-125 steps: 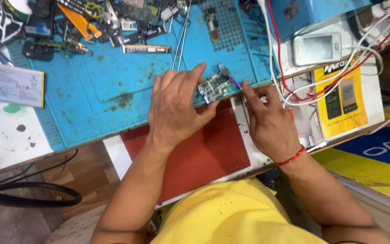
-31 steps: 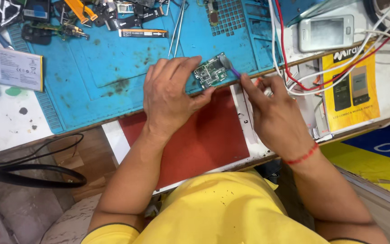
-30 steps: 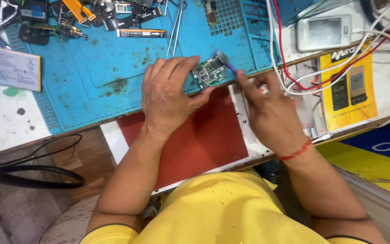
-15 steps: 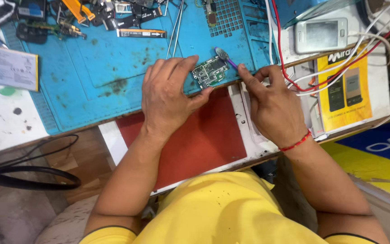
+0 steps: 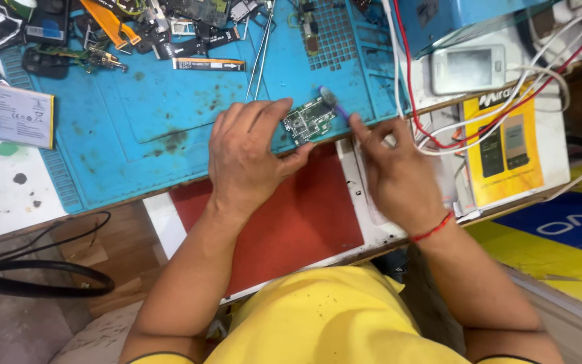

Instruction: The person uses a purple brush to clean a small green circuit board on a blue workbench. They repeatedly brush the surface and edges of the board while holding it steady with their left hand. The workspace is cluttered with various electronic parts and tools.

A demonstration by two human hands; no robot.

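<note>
My left hand (image 5: 247,155) lies flat on the blue work mat (image 5: 163,101) and pins a small green circuit board (image 5: 308,121) between thumb and fingers. My right hand (image 5: 395,172) grips a purple-handled brush (image 5: 335,104). The brush head rests at the board's upper right corner. A red thread circles my right wrist. Both hands are near the bench's front edge, above a red pull-out panel (image 5: 291,222).
Tweezers (image 5: 261,50), flex cables and phone parts clutter the mat's far edge. A white battery (image 5: 16,114) lies at left. A white phone (image 5: 467,67) sits at right among red and white wires (image 5: 453,138), next to a yellow box (image 5: 506,152). A black cable (image 5: 35,283) loops over the floor.
My right hand has kept moving the brush in short strokes over the board's right end. My left hand and the board have stayed in place; the view has shifted slightly.
</note>
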